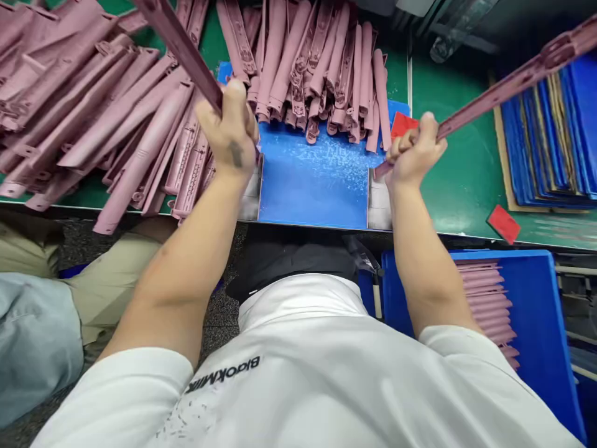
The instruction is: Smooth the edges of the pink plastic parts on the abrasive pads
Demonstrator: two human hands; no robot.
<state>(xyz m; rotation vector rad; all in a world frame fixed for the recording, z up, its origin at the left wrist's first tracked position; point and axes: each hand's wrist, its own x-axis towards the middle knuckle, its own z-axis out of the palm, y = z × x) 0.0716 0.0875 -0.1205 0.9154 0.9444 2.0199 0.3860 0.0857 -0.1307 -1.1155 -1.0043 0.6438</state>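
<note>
My left hand (231, 127) is closed around a long pink plastic part (181, 50), which slants up and to the left. A second long pink part (508, 90) is gripped in my right hand (415, 152); it slants up and to the right, and its lower end shows just left of the fist. Between the two hands lies a blue sheet (312, 180) at the table's front edge, with grey blocks beside its left and right edges. Behind the sheet is a pile of similar pink parts (298, 62), their ends toward me.
A large heap of pink parts (93, 99) covers the left of the green table (466, 162). At right stand stacked blue sheets (550, 137) and a red piece (504, 224). A blue bin (536, 311) holds pink parts below. Another person's leg (112, 280) is at left.
</note>
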